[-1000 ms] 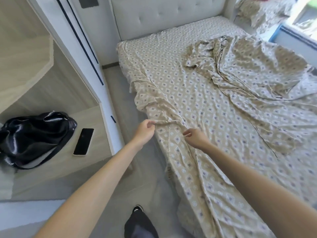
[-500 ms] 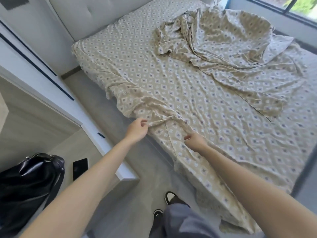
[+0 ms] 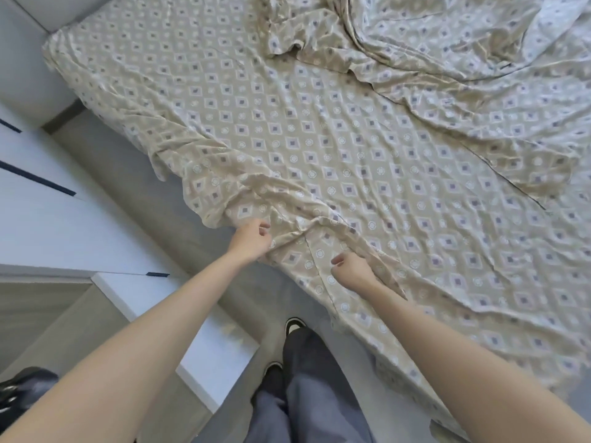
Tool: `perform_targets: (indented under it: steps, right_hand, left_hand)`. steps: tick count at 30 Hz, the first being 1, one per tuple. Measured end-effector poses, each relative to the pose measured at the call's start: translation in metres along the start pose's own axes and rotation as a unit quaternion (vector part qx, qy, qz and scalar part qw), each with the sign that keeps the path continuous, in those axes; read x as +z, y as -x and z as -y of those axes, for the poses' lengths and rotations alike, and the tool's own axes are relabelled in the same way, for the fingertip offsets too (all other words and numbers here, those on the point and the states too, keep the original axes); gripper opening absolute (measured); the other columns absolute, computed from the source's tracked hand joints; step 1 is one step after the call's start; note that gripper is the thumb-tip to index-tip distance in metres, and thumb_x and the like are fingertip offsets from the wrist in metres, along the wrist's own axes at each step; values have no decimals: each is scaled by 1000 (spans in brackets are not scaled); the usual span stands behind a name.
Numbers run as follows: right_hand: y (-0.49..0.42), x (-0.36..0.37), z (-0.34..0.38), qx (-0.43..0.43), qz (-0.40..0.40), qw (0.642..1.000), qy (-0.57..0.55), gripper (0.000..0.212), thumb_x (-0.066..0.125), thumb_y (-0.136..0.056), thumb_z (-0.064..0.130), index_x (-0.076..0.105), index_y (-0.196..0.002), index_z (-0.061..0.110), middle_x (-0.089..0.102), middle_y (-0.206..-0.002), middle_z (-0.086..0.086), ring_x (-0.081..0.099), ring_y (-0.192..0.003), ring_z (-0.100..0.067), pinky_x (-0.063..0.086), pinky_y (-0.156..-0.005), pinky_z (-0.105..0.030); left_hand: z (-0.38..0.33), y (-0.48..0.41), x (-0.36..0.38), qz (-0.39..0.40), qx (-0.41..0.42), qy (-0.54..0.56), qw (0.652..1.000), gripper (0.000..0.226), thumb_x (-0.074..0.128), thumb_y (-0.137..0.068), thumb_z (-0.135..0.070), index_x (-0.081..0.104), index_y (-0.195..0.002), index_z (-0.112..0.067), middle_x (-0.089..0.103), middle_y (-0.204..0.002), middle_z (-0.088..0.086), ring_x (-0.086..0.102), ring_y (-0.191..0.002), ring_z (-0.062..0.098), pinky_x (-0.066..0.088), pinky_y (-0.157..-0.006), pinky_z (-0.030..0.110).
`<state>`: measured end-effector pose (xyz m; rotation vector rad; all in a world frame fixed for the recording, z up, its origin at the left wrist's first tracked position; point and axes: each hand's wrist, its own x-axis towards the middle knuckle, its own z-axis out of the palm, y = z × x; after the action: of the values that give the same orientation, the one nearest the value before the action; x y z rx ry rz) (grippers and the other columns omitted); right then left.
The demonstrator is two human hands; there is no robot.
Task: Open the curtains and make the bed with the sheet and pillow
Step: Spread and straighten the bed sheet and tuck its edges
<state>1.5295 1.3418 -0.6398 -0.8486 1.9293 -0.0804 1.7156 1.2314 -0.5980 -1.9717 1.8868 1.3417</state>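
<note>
- The left hand (image 3: 251, 239) grips the hanging edge of the sheet (image 3: 351, 148); the right hand (image 3: 351, 271) pinches it just beside, at 4 o'clock.
- The sheet covers the bed (image 3: 64, 9) toward 1 o'clock; the edge runs from 10 to 4 o'clock.

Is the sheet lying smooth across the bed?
No, the sheet is wrinkled and puckered where the left hand and right hand grip its edge, with cloth heaped farther back.

beige diamond-patterned sheet (image 3: 319, 139) — grey trousers (image 3: 307, 394)
</note>
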Motion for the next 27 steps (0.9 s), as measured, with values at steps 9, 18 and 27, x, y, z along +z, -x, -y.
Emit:
perform_targets:
  steps: [9, 18, 27]
  right_hand:
    - [-74, 61, -42, 37, 3, 999, 36, 48, 49, -88, 15, 46, -135, 10, 49, -136, -10, 48, -123, -25, 44, -97, -34]
    - [-118, 122, -68, 3, -75, 977, 201, 54, 61, -85, 23, 39, -128, -2, 38, -131, -16, 38, -119, -32, 39, -96, -37]
    - [-106, 118, -83, -30, -117, 991, 52, 5, 56, -85, 5, 61, -87, 5, 44, -114, -9, 46, -106, -27, 43, -88, -34]
  left_hand:
    - [33, -86, 62, 71, 68, -129, 987, 69, 58, -85, -14, 29, -147, -19, 32, -145, 14, 42, -129, 31, 39, -104, 39]
    - [67, -141, 102, 52, 93, -191, 976, 79, 66, -82, -21, 23, -148, -23, 26, -150, 6, 30, -135, 33, 30, -110, 47]
    - [82, -147, 114, -16, 119, -226, 967, 21, 53, -91, -10, 60, -110, -7, 41, -127, 9, 43, -118, 33, 39, -100, 44]
